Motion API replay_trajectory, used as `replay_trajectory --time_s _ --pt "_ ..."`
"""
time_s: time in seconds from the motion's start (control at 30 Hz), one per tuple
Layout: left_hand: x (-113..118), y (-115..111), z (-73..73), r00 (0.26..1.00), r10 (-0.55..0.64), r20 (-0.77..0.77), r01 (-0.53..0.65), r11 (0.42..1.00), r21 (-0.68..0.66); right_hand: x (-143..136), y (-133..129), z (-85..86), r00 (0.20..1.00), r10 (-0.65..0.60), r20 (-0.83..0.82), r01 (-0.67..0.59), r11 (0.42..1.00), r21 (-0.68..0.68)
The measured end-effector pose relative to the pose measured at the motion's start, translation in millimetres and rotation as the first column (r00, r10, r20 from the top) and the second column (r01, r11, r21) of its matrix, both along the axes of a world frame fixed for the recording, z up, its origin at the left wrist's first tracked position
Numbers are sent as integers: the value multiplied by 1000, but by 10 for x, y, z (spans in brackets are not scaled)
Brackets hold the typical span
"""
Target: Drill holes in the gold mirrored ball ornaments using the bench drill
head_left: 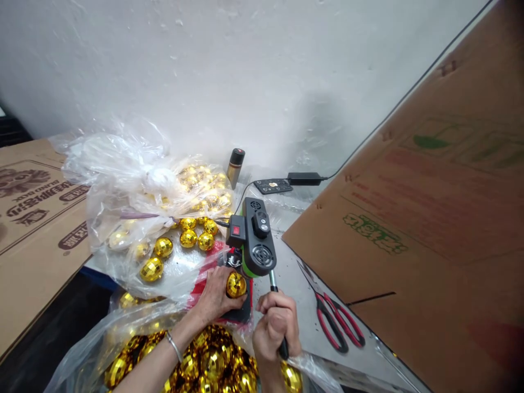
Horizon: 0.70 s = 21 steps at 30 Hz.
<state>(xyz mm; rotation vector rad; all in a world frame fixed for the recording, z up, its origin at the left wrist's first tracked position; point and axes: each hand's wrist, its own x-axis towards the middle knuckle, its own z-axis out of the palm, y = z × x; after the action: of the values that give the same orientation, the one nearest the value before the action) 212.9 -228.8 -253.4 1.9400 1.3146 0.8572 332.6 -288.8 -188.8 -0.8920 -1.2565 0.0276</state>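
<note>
My left hand (213,297), with a bracelet on its wrist, is closed on a gold mirrored ball (236,285) at the base of a black device (259,237) with round vents and a red switch. To the right of it, my right hand (276,322) is wrapped round a black-handled lever (284,348) whose metal shaft rises to the device. Below both hands lie many gold balls (213,360) in a clear plastic bag. More loose gold balls (163,247) sit left of the device.
Red-and-black scissors (338,319) lie right of the lever. A large carton (429,218) fills the right side, another carton (41,218) the left. A tied plastic bag (135,180), a dark-capped bottle (234,168) and a power adapter (304,178) stand near the wall (245,71).
</note>
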Motion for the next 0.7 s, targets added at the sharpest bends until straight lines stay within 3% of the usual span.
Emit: replay_trajectory --time_s 0.3,0.57,0.63,0.7 --pt "12 -4 59 1000 0 -12 -1 999 -37 24 -28 -101 998 -33 56 35 999 -35" --pt "13 -17 13 1000 2 1 -2 999 -46 -15 32 -304 989 -92 113 89 995 37" --pt "24 1 -1 1000 5 -3 -5 999 -42 16 27 -248 985 -81 149 75 996 48" --pt "30 19 -1 1000 5 -13 -6 999 -42 43 2 -81 987 -65 149 62 998 20"
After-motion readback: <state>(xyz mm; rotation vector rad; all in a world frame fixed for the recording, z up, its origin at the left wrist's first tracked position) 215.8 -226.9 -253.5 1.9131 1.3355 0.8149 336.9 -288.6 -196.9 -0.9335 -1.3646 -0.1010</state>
